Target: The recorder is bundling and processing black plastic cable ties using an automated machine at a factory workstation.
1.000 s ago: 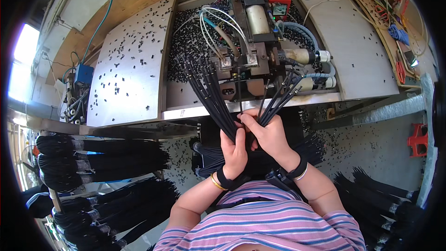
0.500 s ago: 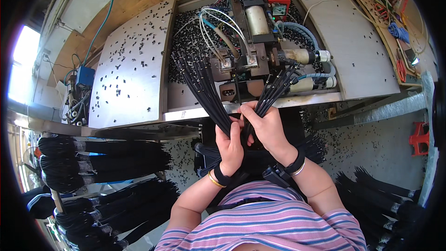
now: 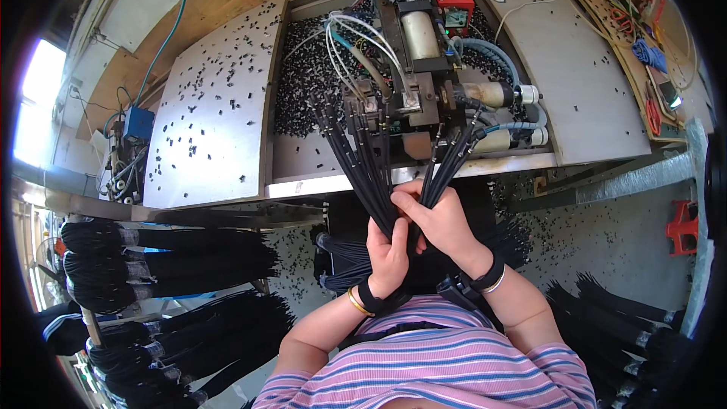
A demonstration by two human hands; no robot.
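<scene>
Black thin cables [image 3: 363,159] fanned, clamped in left hand [image 3: 388,254] grip; right hand [image 3: 443,220] grips too.

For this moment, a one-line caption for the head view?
Left hand and right hand grip fanned black cables before a machine.

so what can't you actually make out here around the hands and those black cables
- Head view: the lower run of the black cables is covered by the left hand and right hand.
- Cable tips at the machine: too small to tell whether any are inserted.
- Which fingers pinch which cable: overlapped.
- Cable bundles at lower left: ends cut off by the dark fisheye rim.
</scene>
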